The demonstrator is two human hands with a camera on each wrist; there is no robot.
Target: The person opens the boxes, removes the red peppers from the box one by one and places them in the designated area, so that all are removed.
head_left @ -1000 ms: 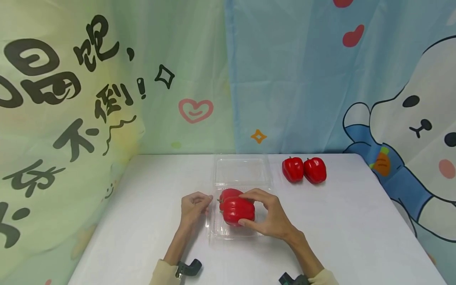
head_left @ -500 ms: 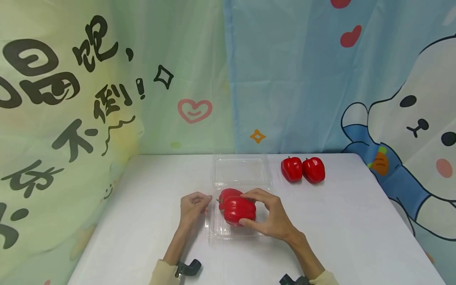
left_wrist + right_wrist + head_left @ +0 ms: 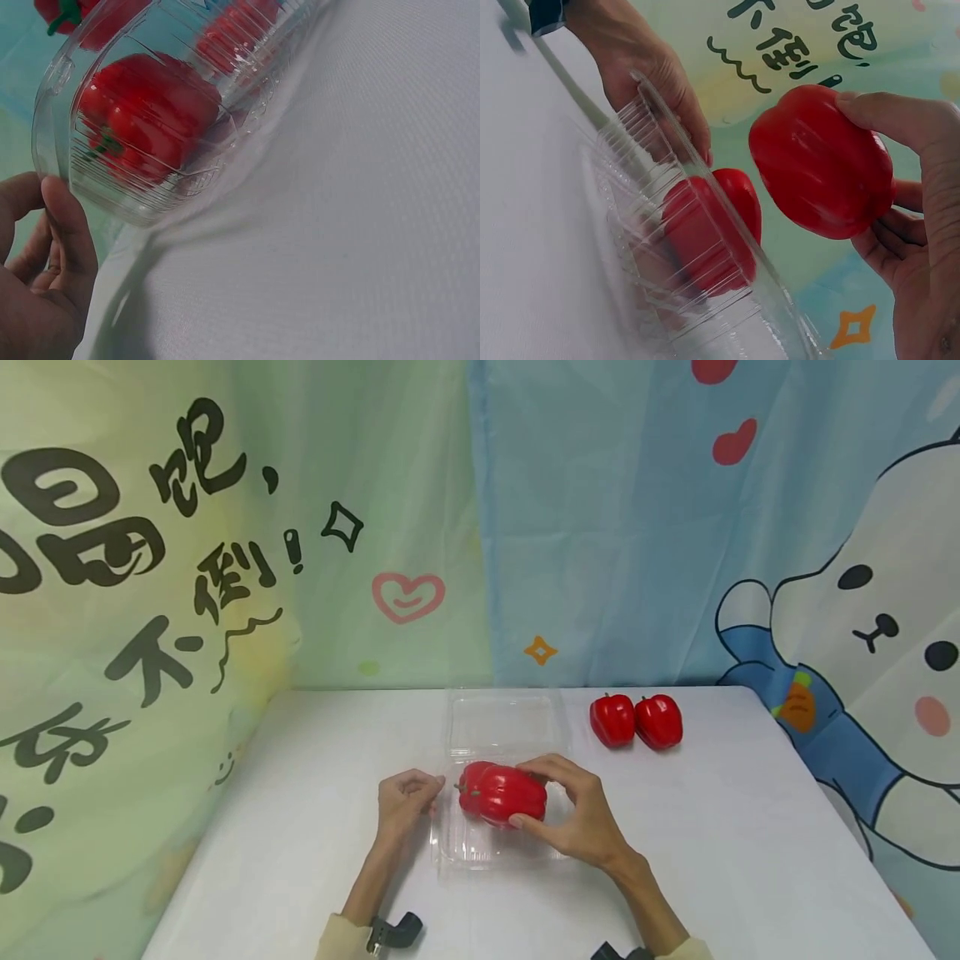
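Note:
A clear plastic clamshell box (image 3: 480,857) lies with its lid (image 3: 506,722) folded back toward the far edge. One red bell pepper (image 3: 150,112) sits inside it, seen through the box wall in the left wrist view. At the box's left side, my left hand (image 3: 408,803) pinches the rim between thumb and finger. My right hand (image 3: 573,806) grips a second red bell pepper (image 3: 821,161) from its right end, thumb on the near side. That pepper is raised above the rim in the right wrist view, and it partly covers the other one in the head view.
Two more red bell peppers (image 3: 636,722) stand side by side at the back right of the white table (image 3: 720,843). A printed curtain (image 3: 390,485) hangs right behind the table's far edge.
My right hand has shifted slightly right and away from me with its pepper. My left hand keeps its hold on the box rim.

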